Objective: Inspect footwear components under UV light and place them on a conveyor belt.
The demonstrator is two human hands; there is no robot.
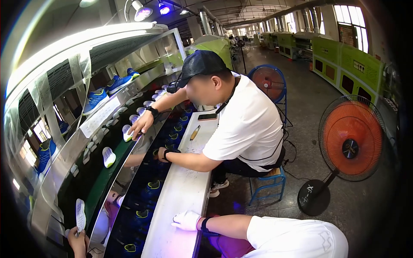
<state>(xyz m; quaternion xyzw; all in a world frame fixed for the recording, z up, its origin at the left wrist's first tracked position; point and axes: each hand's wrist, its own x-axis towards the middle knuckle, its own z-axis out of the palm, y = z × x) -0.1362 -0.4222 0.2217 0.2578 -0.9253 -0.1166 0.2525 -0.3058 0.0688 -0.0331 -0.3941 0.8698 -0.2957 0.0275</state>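
At the lower left, my bare left hand (77, 243) is closed on the lower end of a white shoe sole (80, 215), which stands nearly upright over the edge of the green conveyor belt (95, 195). My right hand (186, 220), in a white glove, rests on the long white bench top (172, 202) with its fingers loosely laid out and nothing in them. Between the bench and a shiny metal guard (124, 185) runs a dark line of blue shoe uppers (143, 213) with yellow-green collars. Another sole (109, 157) lies on the belt farther along.
A co-worker (249, 116) in a white shirt and dark cap sits ahead, one hand (141, 125) at a sole on the belt. A knife-like yellow tool (195, 133) and a phone (207, 116) lie on the bench. Blue shoes (95, 101) stand on the upper rack; an orange fan (350, 142) is right.
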